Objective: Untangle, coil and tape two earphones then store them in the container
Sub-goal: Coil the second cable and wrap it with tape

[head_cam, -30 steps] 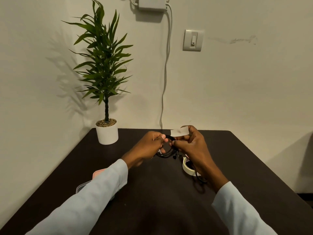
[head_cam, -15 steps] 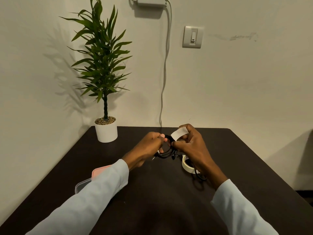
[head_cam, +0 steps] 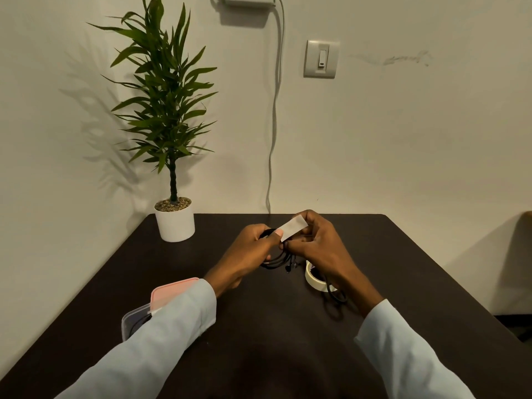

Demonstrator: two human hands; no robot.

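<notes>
Above the dark table (head_cam: 259,326) my left hand (head_cam: 247,254) grips a coiled black earphone (head_cam: 277,262), its loops hanging below my fingers. My right hand (head_cam: 316,249) pinches a short strip of pale tape (head_cam: 293,227), held slanted over the top of the coil next to my left thumb. A roll of masking tape (head_cam: 315,279) lies flat on the table under my right wrist, with a second black earphone cable (head_cam: 335,298) trailing beside it. A clear container (head_cam: 135,321) with a pink lid (head_cam: 172,290) lies at the left, partly hidden by my left sleeve.
A potted plant in a white pot (head_cam: 174,223) stands at the table's far left corner. The table abuts a wall with a hanging grey cable (head_cam: 273,125) and a light switch (head_cam: 321,59).
The tape strip has tilted from level to slanted and come down toward the coil and my left thumb. Both hands stay in nearly the same place.
</notes>
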